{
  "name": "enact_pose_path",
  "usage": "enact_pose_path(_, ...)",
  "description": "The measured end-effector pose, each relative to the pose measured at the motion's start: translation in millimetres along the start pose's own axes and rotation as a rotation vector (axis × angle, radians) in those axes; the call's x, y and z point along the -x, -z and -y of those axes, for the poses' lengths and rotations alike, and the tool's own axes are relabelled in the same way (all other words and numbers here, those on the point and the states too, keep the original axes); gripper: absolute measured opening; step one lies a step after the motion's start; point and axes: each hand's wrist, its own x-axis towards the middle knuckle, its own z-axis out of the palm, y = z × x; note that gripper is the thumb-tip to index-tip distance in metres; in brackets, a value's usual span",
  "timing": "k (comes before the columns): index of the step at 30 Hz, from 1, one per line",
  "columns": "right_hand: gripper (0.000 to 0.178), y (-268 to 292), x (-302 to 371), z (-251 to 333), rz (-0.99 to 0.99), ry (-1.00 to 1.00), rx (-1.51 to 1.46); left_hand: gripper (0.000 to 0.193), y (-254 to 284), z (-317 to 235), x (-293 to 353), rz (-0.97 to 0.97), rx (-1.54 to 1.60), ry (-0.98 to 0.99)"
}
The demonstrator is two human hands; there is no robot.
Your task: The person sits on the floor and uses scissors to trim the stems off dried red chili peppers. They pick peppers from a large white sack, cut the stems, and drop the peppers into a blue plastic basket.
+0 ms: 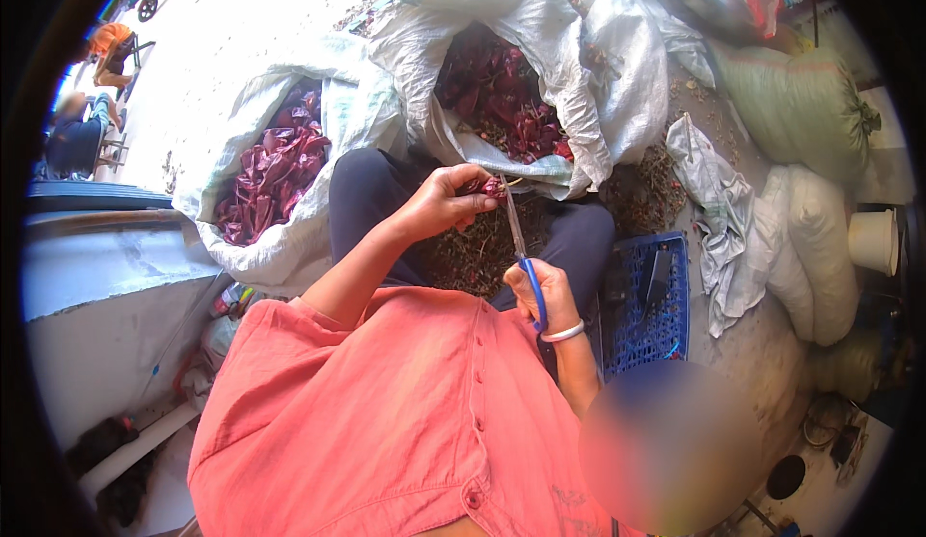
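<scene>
My left hand [449, 201] is closed in a pinch on a dark red dried chili [494, 188], with a pale stem pointing right. Blue-handled scissors [517, 233] are gripped in my right hand [542, 291], their blades pointing up and away from me. The blade tips are right beside the chili; whether they touch its stem is too small to tell. Just beyond my hands, a white woven sack [579, 84] lies with its mouth turned toward me, holding dark red dried chilies [492, 74]. Another open white sack [207, 195] of glossy dark red chilies stands to the left.
Dry stem scraps [463, 259] cover the floor between my knees. A blue plastic basket [675, 296] with a dark object inside is by my right knee. Full sacks [786, 103] and a white bucket [873, 243] are at the right. Two people sit at the far left.
</scene>
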Motion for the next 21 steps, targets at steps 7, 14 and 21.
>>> enact_pose_path(7, 0.041, -18.0, 7.9, -2.0, -0.095, 0.060, -0.070, 0.024, -16.4, -4.3, 7.4, -0.027, 0.087, -0.037)
enact_pose_path(14, 0.042, -18.4, 9.0, -9.9, -0.254, 0.242, 0.245, 0.024, -25.0, -3.5, 6.4, -0.065, 0.219, -0.012)
enact_pose_path(21, 0.062, -23.9, 17.4, -11.9, 0.535, -0.150, -0.867, 0.017, -25.8, -8.6, 10.0, 0.062, 0.547, -0.048)
